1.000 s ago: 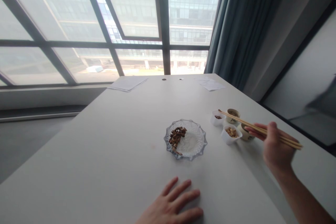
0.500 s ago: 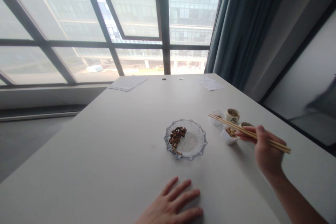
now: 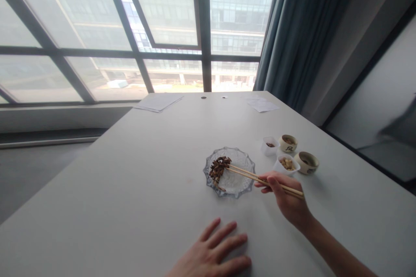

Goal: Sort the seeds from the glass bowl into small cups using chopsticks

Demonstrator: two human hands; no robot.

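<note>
My right hand (image 3: 287,199) is closed around a pair of wooden chopsticks (image 3: 245,174). Their tips reach over the clear glass plate (image 3: 242,185) with a scalloped rim and meet the edge of a pile of dark brown, elongated pieces (image 3: 219,169). Those pieces look like seeds and sit on the plate's left half. Whether the tips pinch one of them is too small to tell. On the white table in front of the plate, my left hand (image 3: 214,251) lies flat with fingers spread, holding nothing.
Right of the plate stand two white plastic cups, one with dark bits (image 3: 269,147), one with pale nut-like pieces (image 3: 286,165). Beside them are two cream-coloured small bowls (image 3: 287,143), (image 3: 307,163). Paper sheets (image 3: 159,103) lie at the table's far end, before a window.
My right hand has moved left and nearer with the chopsticks, from above the small cups to the glass plate. The left hand stays in place.
</note>
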